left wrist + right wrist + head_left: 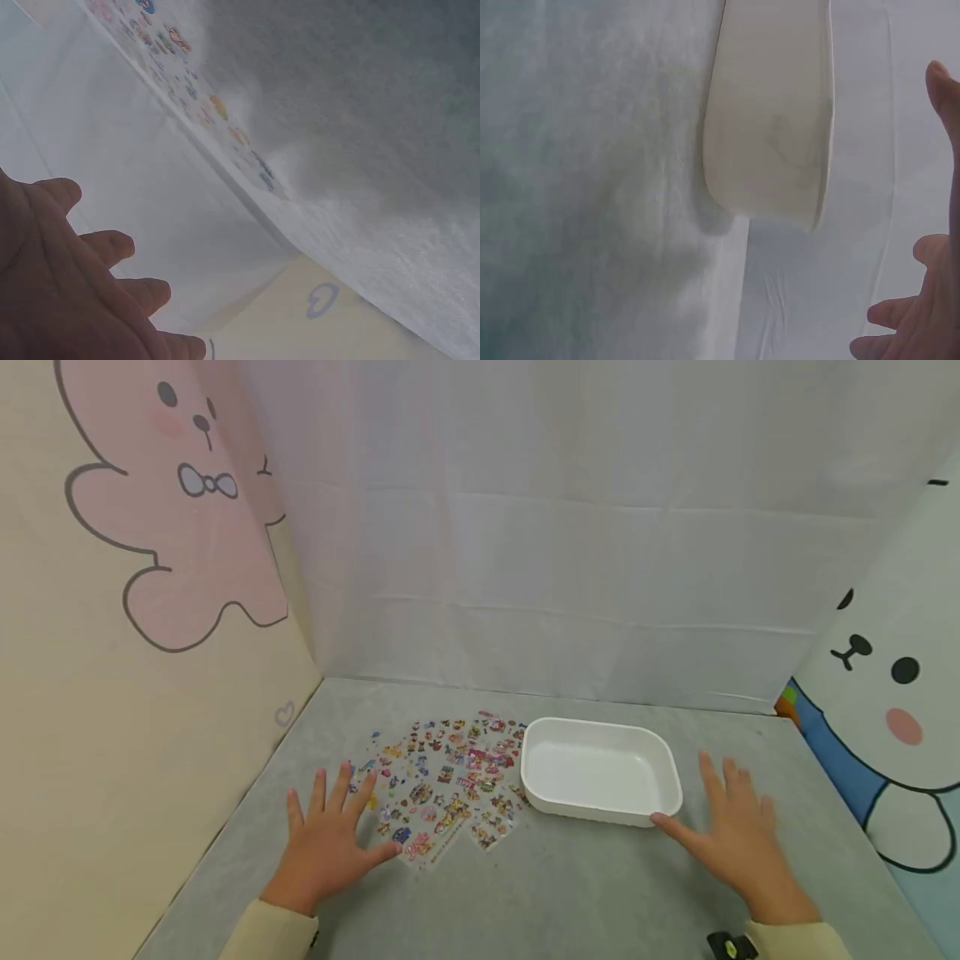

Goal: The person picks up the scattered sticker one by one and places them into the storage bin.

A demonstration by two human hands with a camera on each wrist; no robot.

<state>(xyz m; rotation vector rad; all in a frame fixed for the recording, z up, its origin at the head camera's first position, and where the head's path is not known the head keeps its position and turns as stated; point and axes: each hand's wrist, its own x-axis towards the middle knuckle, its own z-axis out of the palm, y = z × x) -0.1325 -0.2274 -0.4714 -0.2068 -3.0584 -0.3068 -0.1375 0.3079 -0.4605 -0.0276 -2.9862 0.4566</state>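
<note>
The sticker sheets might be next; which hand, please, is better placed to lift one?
Probably the left hand: empty and, in the head view, alongside the sticker sheets, while the right hand is across the white tray from them.

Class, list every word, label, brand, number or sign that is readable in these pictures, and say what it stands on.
No readable words, brands or numbers.
Sticker sheets: tiny print, too small to read.
White tray: no lettering visible.
Dark object at the right wrist: yellowish mark, too small to make out.
Cream wall: a heart outline, no text.
</note>
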